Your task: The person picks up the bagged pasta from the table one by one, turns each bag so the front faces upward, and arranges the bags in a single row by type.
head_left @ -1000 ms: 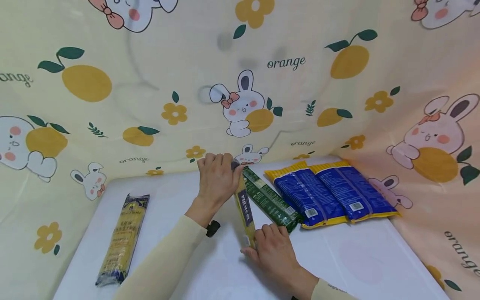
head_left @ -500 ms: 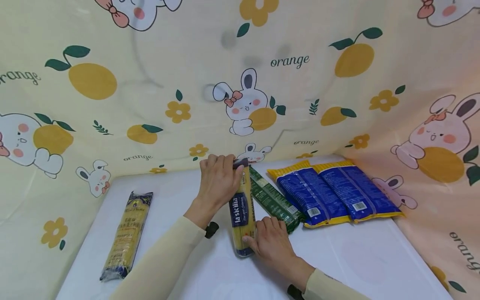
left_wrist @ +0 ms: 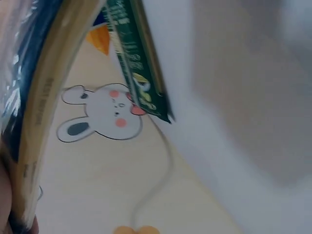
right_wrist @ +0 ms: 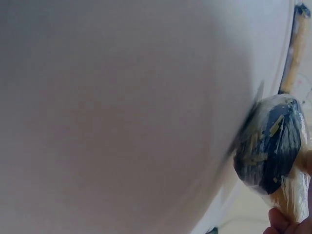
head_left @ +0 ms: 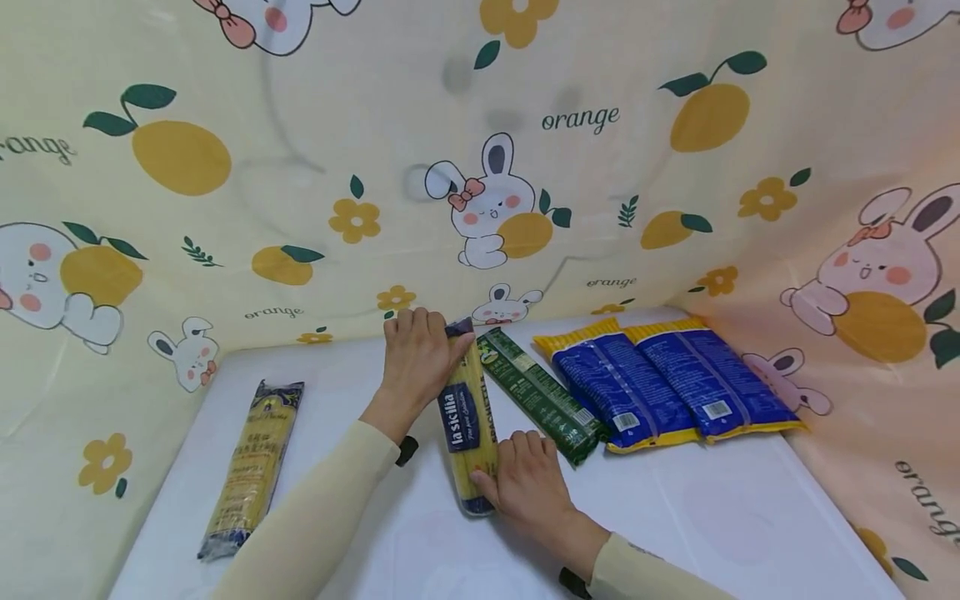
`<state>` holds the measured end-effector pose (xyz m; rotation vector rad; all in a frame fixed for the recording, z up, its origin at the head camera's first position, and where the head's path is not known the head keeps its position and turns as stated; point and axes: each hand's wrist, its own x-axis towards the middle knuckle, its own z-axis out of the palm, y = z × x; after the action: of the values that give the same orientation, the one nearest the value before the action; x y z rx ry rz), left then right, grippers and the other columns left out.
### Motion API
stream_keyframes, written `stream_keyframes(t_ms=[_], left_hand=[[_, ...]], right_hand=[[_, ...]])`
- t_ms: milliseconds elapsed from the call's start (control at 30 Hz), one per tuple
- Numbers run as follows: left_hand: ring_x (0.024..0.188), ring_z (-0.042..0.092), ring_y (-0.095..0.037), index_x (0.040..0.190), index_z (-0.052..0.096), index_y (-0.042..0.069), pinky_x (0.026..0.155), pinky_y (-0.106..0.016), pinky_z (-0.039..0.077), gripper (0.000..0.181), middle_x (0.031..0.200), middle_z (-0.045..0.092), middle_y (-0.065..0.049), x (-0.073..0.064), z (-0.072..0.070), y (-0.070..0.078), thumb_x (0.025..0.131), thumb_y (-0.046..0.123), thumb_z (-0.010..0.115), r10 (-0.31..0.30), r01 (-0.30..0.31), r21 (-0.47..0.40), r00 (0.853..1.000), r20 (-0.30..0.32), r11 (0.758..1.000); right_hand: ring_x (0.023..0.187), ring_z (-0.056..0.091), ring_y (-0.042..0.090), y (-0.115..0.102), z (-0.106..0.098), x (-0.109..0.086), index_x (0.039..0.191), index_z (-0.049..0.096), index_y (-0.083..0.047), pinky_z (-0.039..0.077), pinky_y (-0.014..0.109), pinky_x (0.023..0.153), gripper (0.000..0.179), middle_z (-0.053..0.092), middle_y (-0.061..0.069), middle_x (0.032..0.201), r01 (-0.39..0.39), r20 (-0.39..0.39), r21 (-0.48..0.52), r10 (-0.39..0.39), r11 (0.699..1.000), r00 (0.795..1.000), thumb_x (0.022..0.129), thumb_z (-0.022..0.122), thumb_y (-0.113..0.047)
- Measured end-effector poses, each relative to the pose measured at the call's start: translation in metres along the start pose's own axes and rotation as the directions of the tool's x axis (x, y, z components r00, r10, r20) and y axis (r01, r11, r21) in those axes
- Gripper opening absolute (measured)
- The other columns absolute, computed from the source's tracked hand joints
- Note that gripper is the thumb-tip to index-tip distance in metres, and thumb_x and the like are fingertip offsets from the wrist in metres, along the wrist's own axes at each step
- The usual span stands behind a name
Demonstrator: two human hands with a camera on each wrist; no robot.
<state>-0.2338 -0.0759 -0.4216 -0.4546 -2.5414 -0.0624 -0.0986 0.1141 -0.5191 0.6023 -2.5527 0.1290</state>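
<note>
A clear pack of spaghetti (head_left: 468, 400) with a dark blue "la sicilia" label is held tilted above the white table. My left hand (head_left: 420, 358) grips its upper dark end. Lower down, my right hand (head_left: 528, 479) holds the pack's right side, the thumb lying across its front. The left wrist view catches the pack's edge (left_wrist: 36, 112) close up; the right wrist view shows its folded dark blue bottom end (right_wrist: 270, 146) beside my fingers. Behind it on the table lies a long green pack (head_left: 543, 400), label text too small to read.
Another yellow pasta pack (head_left: 251, 467) lies at the table's left. Two blue bags with yellow ends, one left (head_left: 622, 387) and one right (head_left: 716, 379), overlap at the back right. A printed cloth (head_left: 360, 150) hangs behind the white table (head_left: 675, 517).
The spaghetti pack has turned from its narrow side to show its labelled front, then shifted a little left with both hands. The other packs lie as before.
</note>
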Motion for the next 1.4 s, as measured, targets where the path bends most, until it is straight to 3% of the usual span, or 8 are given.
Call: stream_keyframes(t_ms=[233, 733, 900, 967, 1133, 1267, 1333, 1400], left_hand=[[0.089, 0.045, -0.033, 0.095, 0.056, 0.002, 0.079, -0.044, 0.034, 0.062, 0.087, 0.052, -0.013, -0.009, 0.009, -0.022, 0.108, 0.061, 0.046, -0.008, 0.0, 0.061, 0.991, 0.134, 0.998], [0.09, 0.049, -0.035, 0.096, 0.056, 0.001, 0.086, -0.048, 0.038, 0.061, 0.088, 0.055, -0.014, -0.026, 0.035, -0.046, 0.107, 0.06, 0.048, -0.062, 0.06, 0.014, 0.975, 0.214, 0.998], [0.112, 0.059, -0.038, 0.125, 0.061, -0.003, 0.104, -0.06, 0.043, 0.056, 0.116, 0.066, -0.02, -0.041, 0.038, -0.045, 0.11, 0.05, 0.049, -0.142, 0.148, 0.006, 0.931, 0.335, 0.989], [0.114, 0.062, -0.039, 0.126, 0.064, -0.003, 0.101, -0.06, 0.047, 0.049, 0.119, 0.068, -0.02, -0.051, 0.035, -0.039, 0.11, 0.042, 0.053, -0.135, 0.144, 0.001, 0.928, 0.348, 0.99], [0.117, 0.066, -0.042, 0.129, 0.066, -0.008, 0.096, -0.058, 0.055, 0.047, 0.126, 0.069, -0.025, -0.087, 0.021, -0.002, 0.108, 0.033, 0.059, -0.005, 0.03, -0.069, 0.942, 0.336, 0.997], [0.146, 0.047, -0.047, 0.149, 0.049, -0.011, 0.114, -0.064, 0.041, 0.067, 0.154, 0.05, -0.031, -0.116, 0.013, 0.034, 0.11, 0.043, 0.051, 0.029, 0.045, -0.148, 0.886, 0.463, 0.988], [0.157, 0.029, -0.046, 0.158, 0.037, -0.008, 0.121, -0.067, 0.029, 0.075, 0.166, 0.034, -0.029, -0.127, 0.013, 0.047, 0.111, 0.049, 0.047, 0.008, 0.097, -0.162, 0.836, 0.549, 0.982], [0.161, 0.018, -0.045, 0.162, 0.03, -0.007, 0.124, -0.067, 0.021, 0.079, 0.171, 0.023, -0.028, -0.135, 0.016, 0.055, 0.11, 0.051, 0.046, -0.007, 0.125, -0.158, 0.806, 0.592, 0.979]], right_hand=[[0.078, 0.038, 0.02, -0.036, 0.001, 0.005, 0.088, 0.054, -0.011, 0.033, 0.037, 0.075, 0.051, 0.037, 0.001, 0.078, -0.03, 0.202, 0.077, 0.013, 0.997, 0.979, 0.106, 0.053, -0.059], [0.074, 0.035, 0.019, -0.05, 0.005, 0.014, 0.085, 0.054, -0.012, 0.03, 0.036, 0.071, 0.054, 0.036, 0.0, 0.075, -0.062, 0.281, 0.08, 0.037, 0.995, 0.959, 0.106, 0.049, -0.061], [0.076, 0.04, 0.018, -0.046, 0.003, 0.016, 0.085, 0.058, -0.012, 0.032, 0.036, 0.07, 0.055, 0.042, -0.002, 0.076, -0.139, 0.433, 0.207, 0.037, 0.968, 0.901, 0.109, 0.044, -0.059], [0.078, 0.043, 0.018, -0.035, 0.0, 0.02, 0.086, 0.06, -0.012, 0.033, 0.037, 0.071, 0.051, 0.046, -0.001, 0.078, -0.169, 0.46, 0.237, 0.043, 0.957, 0.887, 0.11, 0.045, -0.054], [0.084, 0.054, 0.026, 0.018, 0.001, 0.037, 0.091, 0.062, -0.008, 0.044, 0.043, 0.074, 0.036, 0.056, 0.006, 0.086, -0.088, 0.303, 0.148, 0.04, 0.985, 0.952, 0.108, 0.058, -0.04], [0.103, 0.062, 0.033, 0.063, 0.005, 0.048, 0.11, 0.065, -0.003, 0.053, 0.051, 0.091, 0.032, 0.065, 0.015, 0.105, -0.047, 0.238, 0.063, 0.031, 0.997, 0.971, 0.105, 0.065, -0.035], [0.118, 0.061, 0.037, 0.08, 0.008, 0.05, 0.125, 0.064, 0.0, 0.051, 0.055, 0.102, 0.039, 0.066, 0.018, 0.123, -0.047, 0.285, 0.046, 0.032, 0.998, 0.958, 0.106, 0.064, -0.035], [0.133, 0.056, 0.039, 0.092, 0.012, 0.05, 0.14, 0.058, 0.002, 0.046, 0.057, 0.111, 0.05, 0.06, 0.022, 0.141, -0.056, 0.358, 0.032, 0.041, 0.998, 0.933, 0.107, 0.061, -0.036]])
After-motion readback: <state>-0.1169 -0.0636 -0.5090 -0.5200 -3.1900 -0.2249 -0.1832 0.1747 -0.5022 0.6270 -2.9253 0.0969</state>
